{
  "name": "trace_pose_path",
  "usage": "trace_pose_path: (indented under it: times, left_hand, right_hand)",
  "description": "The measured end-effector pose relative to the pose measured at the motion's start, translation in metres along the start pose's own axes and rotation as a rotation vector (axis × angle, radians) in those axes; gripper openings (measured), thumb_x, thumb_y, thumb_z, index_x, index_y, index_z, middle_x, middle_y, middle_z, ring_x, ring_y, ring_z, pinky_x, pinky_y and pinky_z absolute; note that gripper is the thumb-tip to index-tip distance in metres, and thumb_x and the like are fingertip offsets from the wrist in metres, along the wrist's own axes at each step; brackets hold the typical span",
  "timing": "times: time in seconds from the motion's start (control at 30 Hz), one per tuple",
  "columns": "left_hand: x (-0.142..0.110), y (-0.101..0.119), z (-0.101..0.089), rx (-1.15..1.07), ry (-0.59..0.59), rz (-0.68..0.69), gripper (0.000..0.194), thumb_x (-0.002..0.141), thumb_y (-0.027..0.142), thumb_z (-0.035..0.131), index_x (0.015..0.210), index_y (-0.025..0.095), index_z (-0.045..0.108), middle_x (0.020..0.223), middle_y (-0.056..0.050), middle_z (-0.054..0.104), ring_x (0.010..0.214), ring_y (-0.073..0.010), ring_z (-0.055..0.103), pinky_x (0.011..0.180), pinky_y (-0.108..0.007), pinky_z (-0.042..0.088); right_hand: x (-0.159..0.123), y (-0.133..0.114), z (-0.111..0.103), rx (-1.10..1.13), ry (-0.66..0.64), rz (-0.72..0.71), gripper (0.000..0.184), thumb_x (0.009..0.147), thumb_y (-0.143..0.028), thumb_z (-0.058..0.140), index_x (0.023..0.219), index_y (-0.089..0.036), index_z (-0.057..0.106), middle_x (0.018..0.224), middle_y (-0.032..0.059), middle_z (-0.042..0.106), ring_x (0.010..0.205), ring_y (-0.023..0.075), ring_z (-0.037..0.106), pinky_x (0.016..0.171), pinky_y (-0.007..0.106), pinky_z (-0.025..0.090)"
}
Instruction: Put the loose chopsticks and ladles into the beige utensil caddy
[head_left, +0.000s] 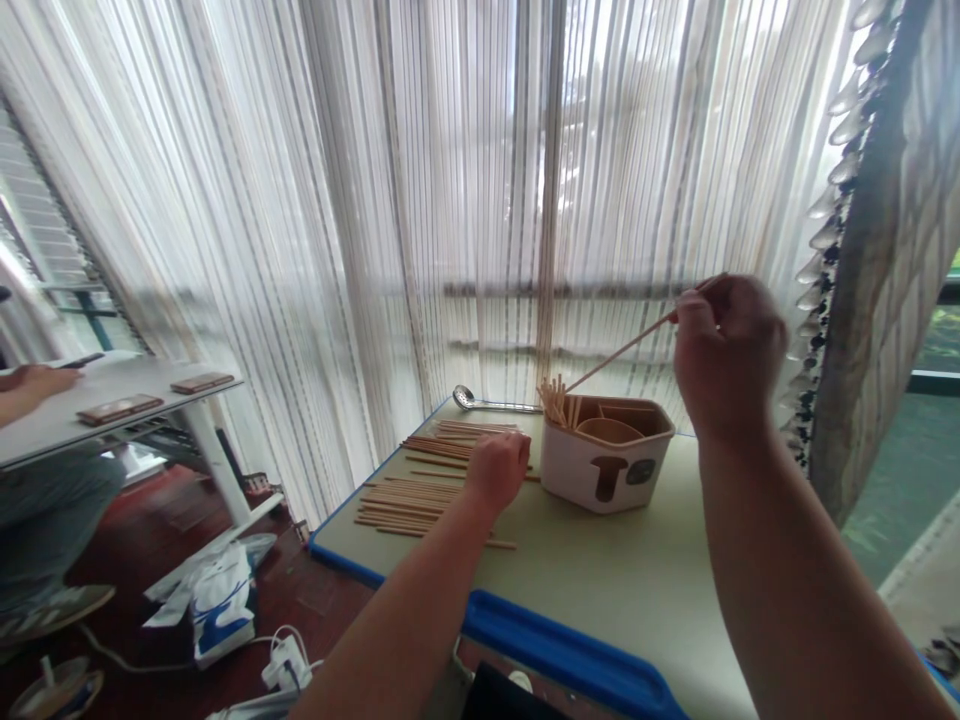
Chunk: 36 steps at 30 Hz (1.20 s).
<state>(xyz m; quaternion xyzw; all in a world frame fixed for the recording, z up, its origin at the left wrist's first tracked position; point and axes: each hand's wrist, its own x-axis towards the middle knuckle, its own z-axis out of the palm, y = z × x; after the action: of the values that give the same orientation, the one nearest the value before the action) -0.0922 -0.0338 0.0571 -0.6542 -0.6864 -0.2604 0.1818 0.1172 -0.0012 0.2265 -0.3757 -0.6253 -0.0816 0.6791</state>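
My right hand (731, 350) is raised at the right, its fingers pinched on one end of a wooden chopstick (622, 350). The chopstick slants down to the left, its lower end by the rim of a white-and-tan utensil holder (589, 470). A bunch of chopsticks (555, 400) stands in the holder's left compartment. Left of the holder, my left hand (501, 465) is closed low over the table, next to loose chopsticks (409, 502); its fingertips are hidden, so what it holds does not show. More chopsticks (439, 447) lie in rows behind them.
A slotted metal ladle (487, 403) lies behind the holder at the table's far edge. The pale table (600, 580) has a blue rim. Sheer curtains (465, 200) hang behind. At left, another person's hand (37, 385) rests on a white table (187, 365); a power strip (285, 665) lies on the floor.
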Motion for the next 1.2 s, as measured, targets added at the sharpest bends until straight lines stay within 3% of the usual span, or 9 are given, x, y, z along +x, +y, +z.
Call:
trace_pose_path:
  times: [0.13,0.4,0.57,0.93,1.2]
  left_hand:
    - [0.0,0.0,-0.001,0.01,-0.041,-0.016,0.033,0.097,0.029,0.034,0.092,0.018,0.065,0.094,-0.008,0.07,0.087,-0.0198,0.064,0.082,-0.032,0.042]
    - [0.0,0.001,0.0,0.03,-0.069,-0.004,0.034,0.096,0.029,0.034,0.088,0.018,0.065,0.092,-0.006,0.07,0.086,-0.0201,0.065,0.078,-0.031,0.044]
    - [0.0,0.001,0.001,0.034,-0.073,-0.002,0.037,0.097,0.029,0.031,0.088,0.018,0.065,0.092,-0.007,0.07,0.087,-0.0205,0.065,0.078,-0.032,0.045]
    - [0.001,0.002,0.0,-0.003,-0.118,-0.035,0.037,0.097,0.031,0.03,0.093,0.019,0.065,0.098,-0.008,0.07,0.091,-0.0204,0.065,0.082,-0.031,0.045]
    - [0.001,0.0,0.0,0.075,-0.226,-0.08,0.041,0.096,0.036,0.03,0.09,0.019,0.066,0.096,-0.01,0.07,0.09,-0.0225,0.065,0.081,-0.034,0.047]
  right_hand:
    - [0.004,0.005,0.001,-0.077,-0.057,0.03,0.016,0.084,-0.031,0.047,0.086,-0.02,0.059,0.081,0.0093,0.065,0.073,0.021,0.057,0.069,0.035,0.039]
    - [-0.012,0.001,0.028,-0.2,-0.662,-0.086,0.022,0.081,-0.032,0.051,0.086,-0.018,0.068,0.084,0.0081,0.07,0.075,0.0206,0.061,0.065,0.03,0.04]
    - [-0.026,-0.007,0.039,-0.368,-0.906,-0.171,0.027,0.081,-0.033,0.05,0.083,-0.017,0.071,0.084,0.0109,0.071,0.075,0.0205,0.062,0.061,0.028,0.038]
    - [-0.03,-0.012,0.041,-0.41,-1.031,-0.113,0.059,0.088,-0.056,0.031,0.076,-0.017,0.074,0.072,0.0131,0.067,0.07,0.0223,0.061,0.059,0.031,0.038]
    - [-0.033,-0.017,0.038,-0.429,-0.971,-0.121,0.052,0.084,-0.056,0.038,0.075,-0.019,0.073,0.076,0.0128,0.067,0.072,0.0244,0.061,0.058,0.032,0.038]
